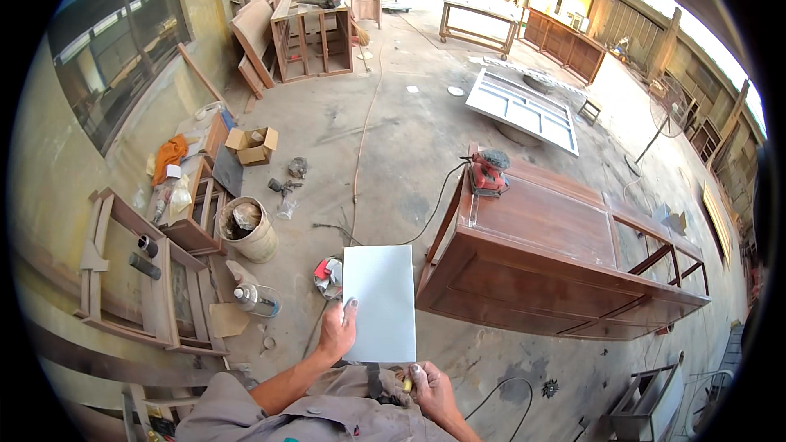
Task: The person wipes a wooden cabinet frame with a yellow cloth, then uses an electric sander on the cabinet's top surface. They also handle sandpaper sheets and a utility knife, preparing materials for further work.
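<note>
My left hand (334,329) grips a white rectangular sheet (380,303) by its left edge, thumb on top, holding it upright in front of my waist. Whether it is paper or a thin board I cannot tell. Close to my waist, my right hand (434,393) is closed with its thumb up. A small yellow thing (407,385) shows beside its fingers, and its kind is unclear. Ahead to the right lies a reddish-brown wooden cabinet (540,237) on its side, with a red power sander (489,174) resting on its upper left corner.
Left of me stand a metal spray can (257,300), a round bin (254,242), an open cardboard box (252,146) and a wooden frame (168,286). A cord (444,200) runs from the sander. Farther off are a white panelled door (524,110) and unfinished cabinets (313,41).
</note>
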Tool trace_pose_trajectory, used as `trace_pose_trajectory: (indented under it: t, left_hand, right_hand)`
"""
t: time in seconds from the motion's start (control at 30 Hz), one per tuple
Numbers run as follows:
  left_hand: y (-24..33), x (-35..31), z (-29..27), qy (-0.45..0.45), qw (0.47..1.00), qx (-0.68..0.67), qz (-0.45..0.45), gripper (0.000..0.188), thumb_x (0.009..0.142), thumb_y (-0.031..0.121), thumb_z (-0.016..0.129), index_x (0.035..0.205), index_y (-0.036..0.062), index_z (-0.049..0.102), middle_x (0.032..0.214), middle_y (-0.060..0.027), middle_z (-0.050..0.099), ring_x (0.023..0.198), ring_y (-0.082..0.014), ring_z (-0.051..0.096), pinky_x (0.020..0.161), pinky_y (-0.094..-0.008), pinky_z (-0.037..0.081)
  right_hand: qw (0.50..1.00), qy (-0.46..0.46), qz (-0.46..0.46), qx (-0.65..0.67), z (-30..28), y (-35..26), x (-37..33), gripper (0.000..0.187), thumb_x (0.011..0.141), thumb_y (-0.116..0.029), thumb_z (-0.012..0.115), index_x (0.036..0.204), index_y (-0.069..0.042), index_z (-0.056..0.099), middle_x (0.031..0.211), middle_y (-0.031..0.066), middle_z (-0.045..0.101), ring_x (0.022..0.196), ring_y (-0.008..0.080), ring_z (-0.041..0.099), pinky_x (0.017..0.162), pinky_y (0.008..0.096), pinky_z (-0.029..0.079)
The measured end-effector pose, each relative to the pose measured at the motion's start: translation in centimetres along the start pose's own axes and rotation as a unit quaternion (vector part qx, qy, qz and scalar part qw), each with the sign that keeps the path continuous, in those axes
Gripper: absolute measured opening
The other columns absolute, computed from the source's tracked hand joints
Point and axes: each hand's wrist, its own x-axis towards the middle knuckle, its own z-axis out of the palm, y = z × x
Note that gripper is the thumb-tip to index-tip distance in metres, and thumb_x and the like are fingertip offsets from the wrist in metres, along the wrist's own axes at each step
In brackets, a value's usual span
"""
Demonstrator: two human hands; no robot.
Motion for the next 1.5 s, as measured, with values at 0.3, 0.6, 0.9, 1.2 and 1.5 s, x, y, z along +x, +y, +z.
trace_pose_trajectory:
  t: [0.3, 0.6, 0.9, 1.2, 1.5]
  left_hand:
    - [0.7, 0.6, -1.4, -0.031, 1.0, -0.007, 0.002, 0.036, 0.104, 0.029, 0.054, 0.09, -0.0041, 0.059, 0.065, -0.012, 0.055, 0.06, -0.0149, 0.047, 0.058, -0.0361, 0.044]
    - [1.9, 0.1, 0.8, -0.043, 0.999, -0.007, 0.017, 0.033, 0.105, 0.026, 0.053, 0.092, -0.0039, 0.06, 0.066, -0.0091, 0.054, 0.061, -0.0153, 0.047, 0.059, -0.0365, 0.042]
    - [1.2, -1.4, 0.3, -0.043, 0.999, -0.006, 0.033, 0.04, 0.104, 0.026, 0.055, 0.074, -0.0001, 0.048, 0.058, -0.0047, 0.038, 0.058, -0.0127, 0.035, 0.053, -0.0373, 0.033]
    - [1.5, -0.4, -0.5, -0.098, 0.995, -0.012, 0.025, 0.038, 0.106, 0.029, 0.052, 0.088, -0.0036, 0.06, 0.061, -0.0053, 0.051, 0.059, -0.0114, 0.042, 0.055, -0.0349, 0.039]
    - [-0.8, 0.0, 0.0, -0.104, 0.994, -0.011, 0.019, 0.041, 0.106, 0.032, 0.051, 0.089, -0.0033, 0.06, 0.062, -0.0014, 0.052, 0.059, -0.0088, 0.042, 0.054, -0.0329, 0.039]
  right_hand:
    - [0.992, 0.004, -0.055, -0.115, -1.2, 0.8, -1.4, 0.025, 0.104, -0.019, 0.052, 0.108, 0.001, 0.066, 0.08, 0.0095, 0.067, 0.069, 0.015, 0.059, 0.067, 0.0313, 0.05]
    - [0.998, 0.003, -0.038, -0.042, -1.6, -1.2, -0.3, 0.026, 0.104, -0.02, 0.051, 0.116, -0.001, 0.064, 0.079, 0.0138, 0.065, 0.069, 0.0175, 0.058, 0.069, 0.0332, 0.051]
    - [0.999, 0.008, -0.02, -0.044, -0.9, 0.6, -1.9, 0.025, 0.105, -0.02, 0.052, 0.117, -0.003, 0.065, 0.079, 0.0092, 0.065, 0.068, 0.0138, 0.057, 0.066, 0.0305, 0.05]
    - [0.995, 0.03, -0.08, -0.059, -1.8, -0.6, -0.5, 0.027, 0.105, -0.02, 0.051, 0.115, 0.001, 0.065, 0.086, 0.0124, 0.068, 0.074, 0.014, 0.056, 0.071, 0.0319, 0.051]
    - [0.992, 0.043, -0.099, -0.07, -3.1, -1.1, -0.2, 0.026, 0.105, -0.019, 0.05, 0.113, -0.001, 0.066, 0.083, 0.0135, 0.067, 0.072, 0.0172, 0.059, 0.071, 0.0335, 0.05]
